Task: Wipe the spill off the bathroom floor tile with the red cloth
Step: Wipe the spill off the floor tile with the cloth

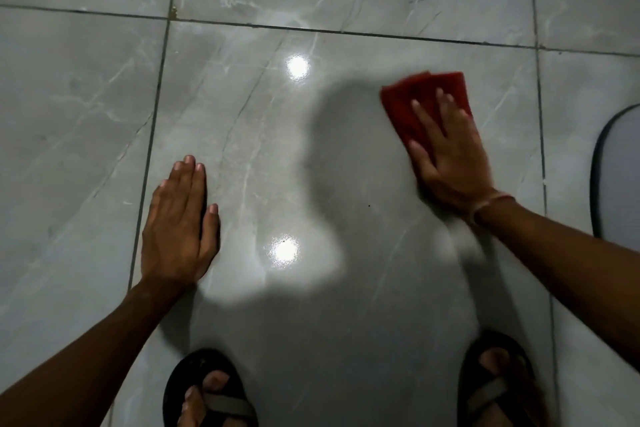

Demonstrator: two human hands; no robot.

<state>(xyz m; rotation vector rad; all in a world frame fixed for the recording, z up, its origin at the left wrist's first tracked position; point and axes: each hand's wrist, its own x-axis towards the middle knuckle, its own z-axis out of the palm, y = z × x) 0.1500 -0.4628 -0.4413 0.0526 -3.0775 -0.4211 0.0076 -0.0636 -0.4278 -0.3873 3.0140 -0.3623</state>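
Note:
A folded red cloth (415,97) lies flat on a large grey marble-look floor tile (277,156), at its right side. My right hand (450,156) presses on the cloth with fingers spread, covering its near half; the hand looks slightly blurred. My left hand (180,225) rests palm down on the tile's left edge, fingers together, holding nothing. The tile is glossy, with two bright light reflections (297,66) in the middle. I cannot make out a distinct spill; a faint smeared sheen shows below my right wrist.
My two feet in dark sandals (207,388) stand at the tile's near edge. A grey mat with a dark rim (620,170) lies at the far right. Dark grout lines (152,135) frame the tile. My shadow falls across its middle.

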